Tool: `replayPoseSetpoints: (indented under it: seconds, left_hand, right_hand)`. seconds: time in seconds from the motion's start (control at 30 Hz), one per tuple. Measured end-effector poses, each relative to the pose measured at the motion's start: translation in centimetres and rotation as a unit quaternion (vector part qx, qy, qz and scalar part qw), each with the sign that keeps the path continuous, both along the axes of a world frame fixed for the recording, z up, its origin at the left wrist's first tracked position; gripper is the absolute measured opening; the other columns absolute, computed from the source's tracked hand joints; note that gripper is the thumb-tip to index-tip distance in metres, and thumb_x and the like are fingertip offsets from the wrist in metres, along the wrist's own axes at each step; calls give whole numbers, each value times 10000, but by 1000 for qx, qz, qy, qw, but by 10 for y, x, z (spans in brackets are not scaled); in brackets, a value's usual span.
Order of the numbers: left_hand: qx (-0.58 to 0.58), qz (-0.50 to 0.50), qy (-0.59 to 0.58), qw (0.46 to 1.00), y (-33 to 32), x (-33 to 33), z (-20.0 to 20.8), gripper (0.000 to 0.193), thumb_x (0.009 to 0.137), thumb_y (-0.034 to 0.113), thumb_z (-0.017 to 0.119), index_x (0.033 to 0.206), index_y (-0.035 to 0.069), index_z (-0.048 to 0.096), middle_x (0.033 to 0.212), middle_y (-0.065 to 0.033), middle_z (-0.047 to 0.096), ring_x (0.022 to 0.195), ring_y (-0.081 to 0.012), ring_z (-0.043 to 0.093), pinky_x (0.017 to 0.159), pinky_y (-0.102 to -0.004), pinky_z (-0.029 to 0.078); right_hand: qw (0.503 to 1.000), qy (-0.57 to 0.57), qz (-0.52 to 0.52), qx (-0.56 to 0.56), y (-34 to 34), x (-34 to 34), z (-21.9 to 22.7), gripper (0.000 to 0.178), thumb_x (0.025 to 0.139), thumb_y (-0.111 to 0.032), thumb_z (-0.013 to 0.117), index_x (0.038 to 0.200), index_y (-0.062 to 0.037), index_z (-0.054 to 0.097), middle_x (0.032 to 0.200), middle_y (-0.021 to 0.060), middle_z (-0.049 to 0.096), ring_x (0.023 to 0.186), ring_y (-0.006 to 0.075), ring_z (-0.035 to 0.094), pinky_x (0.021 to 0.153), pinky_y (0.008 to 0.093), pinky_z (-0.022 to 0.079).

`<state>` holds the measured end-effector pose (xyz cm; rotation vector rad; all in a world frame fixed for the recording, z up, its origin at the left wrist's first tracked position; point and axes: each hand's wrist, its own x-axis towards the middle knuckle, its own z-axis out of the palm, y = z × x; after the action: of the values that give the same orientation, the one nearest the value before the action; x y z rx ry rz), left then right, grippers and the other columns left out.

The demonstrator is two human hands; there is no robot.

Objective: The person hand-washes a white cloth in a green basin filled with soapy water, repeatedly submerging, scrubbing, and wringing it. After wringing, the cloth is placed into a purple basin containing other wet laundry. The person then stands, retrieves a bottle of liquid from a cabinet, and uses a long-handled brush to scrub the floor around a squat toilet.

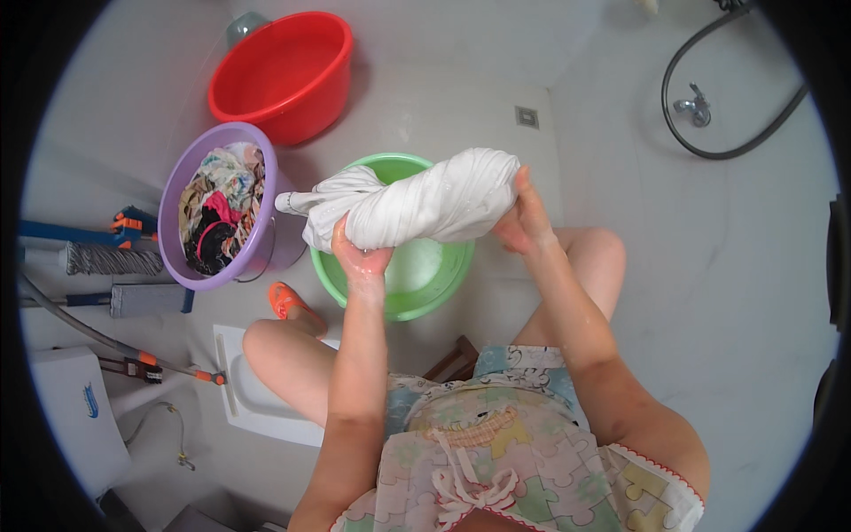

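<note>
A bulky white wet garment (pixel 434 199), rolled and twisted lengthwise, is held up above a light green basin (pixel 324 285). My left hand (pixel 362 255) grips it from below, left of its middle, with wet skin. At its right end my right hand (pixel 521 219) is wrapped around the bundle, thumb up and the other fingers partly hidden behind it. A loose fold and a narrow end of the cloth stick out to the left, past the basin's rim. Whitish, sudsy water (pixel 415 266) shows in the basin under the cloth.
Left of the basin stands a purple bucket (pixel 168 222) of mixed clothes, with a red tub (pixel 284 75) behind it. Mops (pixel 146 300) lean at the left, near a squat toilet (pixel 266 403). A tap (pixel 696 106) and grey hose are on the right wall.
</note>
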<state>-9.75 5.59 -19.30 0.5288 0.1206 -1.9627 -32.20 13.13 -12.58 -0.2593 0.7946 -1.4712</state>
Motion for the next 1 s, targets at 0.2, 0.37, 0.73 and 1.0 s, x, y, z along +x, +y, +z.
replayPoseSetpoints:
  seconds: [0.2,0.37,0.73,1.0]
  left_hand:
    - [-84,-70,-52,993,4,7,22,424,840,188,510,1174,-72,521,1194,-191,573,1131,-320,543,1012,-438,403]
    - [-140,-145,-224,953,8,26,46,366,822,195,562,1066,-79,568,1084,-177,616,1041,-296,589,961,-412,441]
    - [-169,-302,-291,892,-7,69,80,555,775,126,706,1269,3,485,1214,-79,562,1114,-189,524,980,-303,393]
    - [-275,-269,-260,886,-15,82,90,523,758,139,714,1227,6,528,1191,-76,579,1106,-171,526,952,-299,409]
  right_hand:
    - [986,92,-37,135,8,-8,-2,628,841,-527,581,1274,-86,476,1288,102,507,1200,256,464,990,451,374]
    - [983,41,-6,181,-6,-8,-11,630,795,-519,629,1260,-115,497,1291,86,503,1200,249,455,1008,443,359]
    - [926,33,209,312,-67,12,-21,549,844,-415,618,1253,-69,500,1298,121,498,1181,276,490,1018,446,384]
    - [824,149,391,381,-118,53,7,569,917,-353,488,1375,-36,370,1351,153,465,1221,237,482,1045,387,385]
